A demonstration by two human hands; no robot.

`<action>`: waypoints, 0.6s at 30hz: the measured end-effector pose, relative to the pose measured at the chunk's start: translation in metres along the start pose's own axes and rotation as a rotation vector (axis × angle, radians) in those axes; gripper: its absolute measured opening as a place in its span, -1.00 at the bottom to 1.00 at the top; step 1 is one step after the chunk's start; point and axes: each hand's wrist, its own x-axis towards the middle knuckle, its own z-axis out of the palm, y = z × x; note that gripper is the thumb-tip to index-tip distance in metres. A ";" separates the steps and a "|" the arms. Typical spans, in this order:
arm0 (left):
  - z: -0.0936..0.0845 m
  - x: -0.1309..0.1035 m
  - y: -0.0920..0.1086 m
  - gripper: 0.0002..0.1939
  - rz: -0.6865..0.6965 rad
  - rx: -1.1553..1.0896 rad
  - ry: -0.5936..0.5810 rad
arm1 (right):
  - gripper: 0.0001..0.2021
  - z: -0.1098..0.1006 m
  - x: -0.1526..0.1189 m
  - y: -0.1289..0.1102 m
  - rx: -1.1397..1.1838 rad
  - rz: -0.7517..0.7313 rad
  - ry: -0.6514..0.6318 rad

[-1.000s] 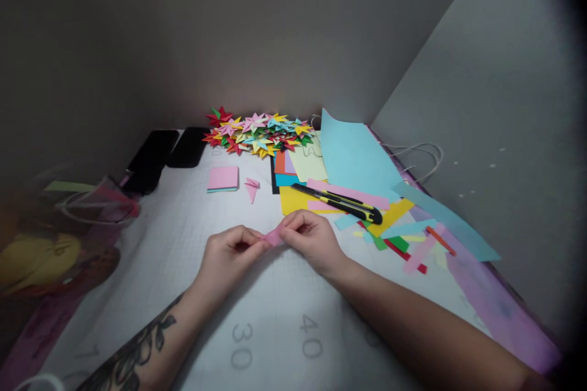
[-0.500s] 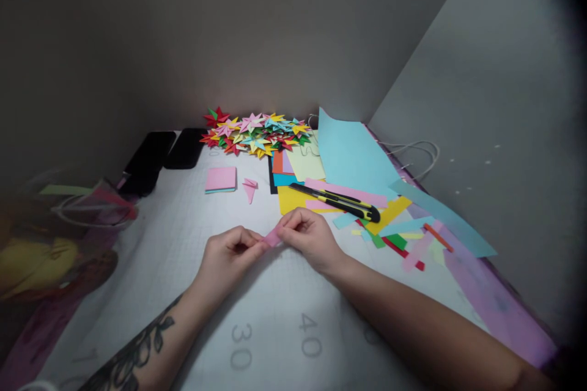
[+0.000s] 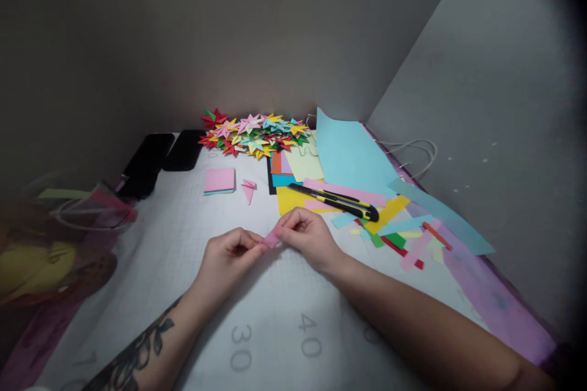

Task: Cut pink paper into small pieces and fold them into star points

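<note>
A small folded piece of pink paper (image 3: 271, 239) is pinched between both hands over the white gridded surface (image 3: 270, 293). My left hand (image 3: 233, 255) grips its left end between thumb and forefinger. On its right end my right hand (image 3: 308, 237) is closed the same way, fingertips covering part of the paper. Beyond them lie a folded pink piece (image 3: 248, 190) and a stack of square sheets (image 3: 219, 180), pink on top. To the right of these, a black and yellow cutter (image 3: 339, 200) rests on coloured paper.
Many folded paper stars (image 3: 254, 134) are heaped at the back. Dark flat devices (image 3: 149, 154) lie at back left, a plastic bag (image 3: 41, 263) at left. Light blue sheets (image 3: 353, 156), paper strips (image 3: 397, 241) and a white cable (image 3: 428, 149) are on the right.
</note>
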 end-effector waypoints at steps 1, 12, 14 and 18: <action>0.000 0.000 0.000 -0.81 0.003 0.001 -0.001 | -0.77 0.000 0.000 0.001 0.000 0.001 0.002; 0.000 -0.001 -0.001 -0.77 -0.006 0.006 -0.009 | -0.75 0.002 0.001 -0.001 0.017 0.020 0.025; 0.000 -0.001 -0.002 -0.79 -0.022 0.016 -0.007 | -0.76 0.002 0.001 -0.001 -0.027 0.019 0.035; -0.001 0.002 -0.004 -0.80 -0.054 0.066 0.064 | -0.82 0.000 -0.003 0.000 -0.239 -0.039 0.061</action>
